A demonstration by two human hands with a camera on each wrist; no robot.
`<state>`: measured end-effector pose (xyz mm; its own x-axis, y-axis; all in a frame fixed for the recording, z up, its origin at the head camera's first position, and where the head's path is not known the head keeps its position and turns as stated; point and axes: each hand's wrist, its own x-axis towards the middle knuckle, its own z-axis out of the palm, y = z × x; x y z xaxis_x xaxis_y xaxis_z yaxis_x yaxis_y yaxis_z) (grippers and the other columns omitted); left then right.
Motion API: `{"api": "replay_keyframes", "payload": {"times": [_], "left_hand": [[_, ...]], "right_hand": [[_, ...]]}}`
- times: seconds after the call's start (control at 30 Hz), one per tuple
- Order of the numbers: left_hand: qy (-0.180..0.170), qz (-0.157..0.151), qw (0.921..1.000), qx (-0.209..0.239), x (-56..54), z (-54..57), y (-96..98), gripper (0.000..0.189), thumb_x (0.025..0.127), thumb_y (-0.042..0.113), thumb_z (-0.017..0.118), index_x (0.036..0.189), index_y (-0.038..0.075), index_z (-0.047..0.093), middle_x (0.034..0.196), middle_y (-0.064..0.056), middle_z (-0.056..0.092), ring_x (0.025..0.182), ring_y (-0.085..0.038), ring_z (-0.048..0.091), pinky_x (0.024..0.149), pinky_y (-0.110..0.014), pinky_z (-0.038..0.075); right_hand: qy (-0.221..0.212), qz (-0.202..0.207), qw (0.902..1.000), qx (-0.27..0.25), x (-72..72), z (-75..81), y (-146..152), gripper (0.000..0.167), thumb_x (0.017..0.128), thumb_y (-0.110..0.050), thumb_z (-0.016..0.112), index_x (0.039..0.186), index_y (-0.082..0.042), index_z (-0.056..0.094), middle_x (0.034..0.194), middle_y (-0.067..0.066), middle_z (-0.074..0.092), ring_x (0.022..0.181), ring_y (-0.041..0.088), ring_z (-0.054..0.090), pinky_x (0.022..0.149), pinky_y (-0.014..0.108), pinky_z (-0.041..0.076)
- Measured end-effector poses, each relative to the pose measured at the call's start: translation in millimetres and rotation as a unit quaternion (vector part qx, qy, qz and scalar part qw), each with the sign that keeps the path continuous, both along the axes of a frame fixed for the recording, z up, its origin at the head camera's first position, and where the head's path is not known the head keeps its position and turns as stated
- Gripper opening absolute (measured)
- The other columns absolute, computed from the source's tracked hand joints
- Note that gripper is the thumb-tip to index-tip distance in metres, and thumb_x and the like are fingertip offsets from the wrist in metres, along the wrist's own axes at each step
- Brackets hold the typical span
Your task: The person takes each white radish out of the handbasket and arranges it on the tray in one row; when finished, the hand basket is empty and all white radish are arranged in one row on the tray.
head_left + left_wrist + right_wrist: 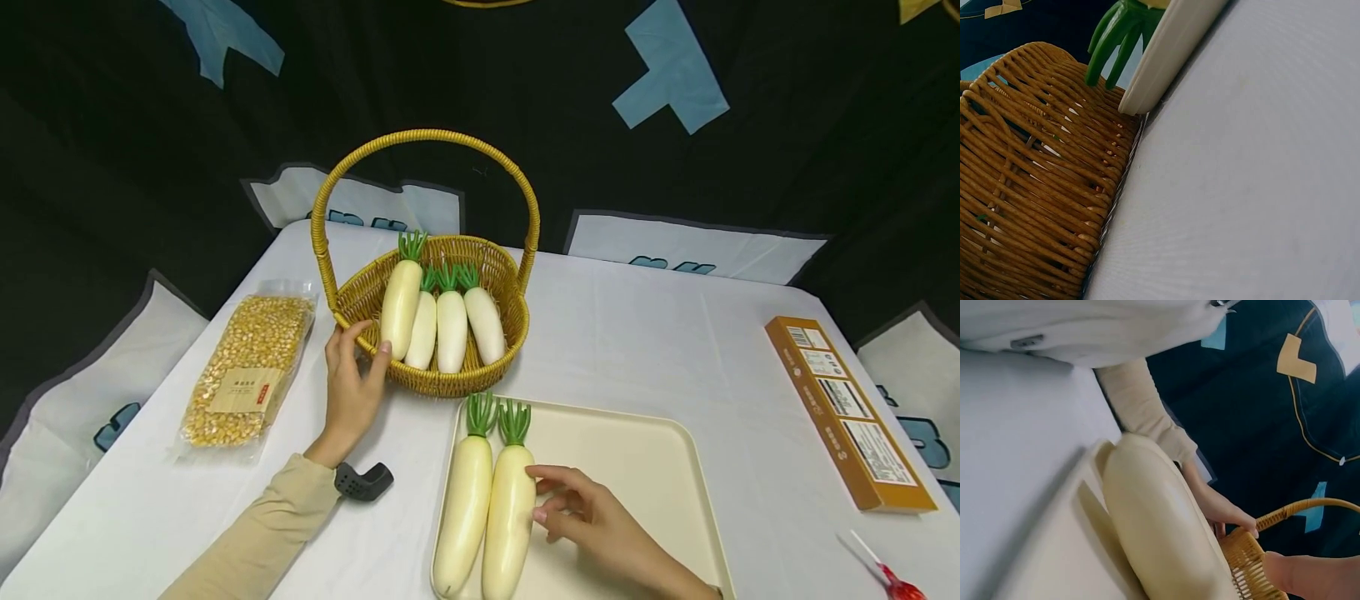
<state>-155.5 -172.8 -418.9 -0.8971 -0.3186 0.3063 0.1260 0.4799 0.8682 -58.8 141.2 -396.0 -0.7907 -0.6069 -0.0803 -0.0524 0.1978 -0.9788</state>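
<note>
My left hand (352, 392) holds the near left rim of a woven basket (438, 385), fingertips and thumb at its edge. Several white radishes (402, 308) with green tops lie in the basket, one resting higher on the left. Two larger white radishes (463, 517) lie side by side on the left of a cream tray (645, 467). Beside the right-hand radish (510, 521) is my right hand (592, 521), its fingers loosely bent and index fingertip right at the radish's side. In the right wrist view, that radish (1160, 519) fills the middle, near my thumb (1310, 575).
A clear bag of corn kernels (247, 367) lies left of the basket. At the far right sit an orange-brown box (847, 412) and a red lollipop (900, 587). The basket's tall handle (427, 135) arches above it. White cloth covers the table (600, 333).
</note>
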Motion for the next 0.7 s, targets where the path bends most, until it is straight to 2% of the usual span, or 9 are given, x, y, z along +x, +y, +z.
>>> {"api": "replay_keyframes", "payload": {"times": [0.23, 0.5, 0.6, 0.7], "left_hand": [[-0.001, 0.001, 1.0000, -0.003, -0.4, -0.2, 0.1, 0.043, 0.090, 0.030, 0.052, 0.129, 0.017, 0.040, 0.142, -0.020, 0.021, 0.101, -0.030, 0.042, 0.084, -0.038, 0.035], [0.000, -0.002, 1.0000, -0.003, -0.8, -0.9, 0.5, 0.043, 0.090, 0.030, 0.052, 0.129, 0.016, 0.040, 0.142, -0.021, 0.020, 0.101, -0.031, 0.043, 0.084, -0.042, 0.036], [0.001, -0.001, 1.0000, -0.006, -0.8, -0.5, 0.4, 0.043, 0.090, 0.030, 0.052, 0.129, 0.016, 0.040, 0.142, -0.021, 0.021, 0.102, -0.031, 0.043, 0.084, -0.042, 0.036], [-0.001, -0.001, 1.0000, -0.007, 0.1, -0.2, -0.1, 0.044, 0.090, 0.030, 0.052, 0.129, 0.015, 0.040, 0.142, -0.021, 0.021, 0.101, -0.031, 0.043, 0.084, -0.041, 0.036]], "right_hand": [[-0.046, -0.033, 0.9984, 0.008, -17.7, 7.4, -0.7, 0.046, 0.090, -0.018, 0.055, 0.130, 0.000, 0.041, 0.118, 0.026, 0.047, 0.091, 0.012, 0.060, 0.071, 0.034, 0.052], [-0.073, -0.073, 0.9946, 0.013, -38.2, 22.7, -13.1, 0.048, 0.088, -0.021, 0.058, 0.129, -0.003, 0.043, 0.120, 0.022, 0.049, 0.089, 0.016, 0.060, 0.077, 0.033, 0.051], [-0.087, -0.060, 0.9942, -0.020, -48.6, 27.1, -20.7, 0.050, 0.089, -0.021, 0.056, 0.131, 0.000, 0.040, 0.125, 0.025, 0.048, 0.094, 0.017, 0.060, 0.081, 0.034, 0.050], [-0.135, -0.021, 0.9875, -0.078, -63.6, 31.5, -29.0, 0.051, 0.092, -0.022, 0.051, 0.134, 0.002, 0.035, 0.130, 0.023, 0.047, 0.103, 0.018, 0.058, 0.085, 0.034, 0.048]]}}
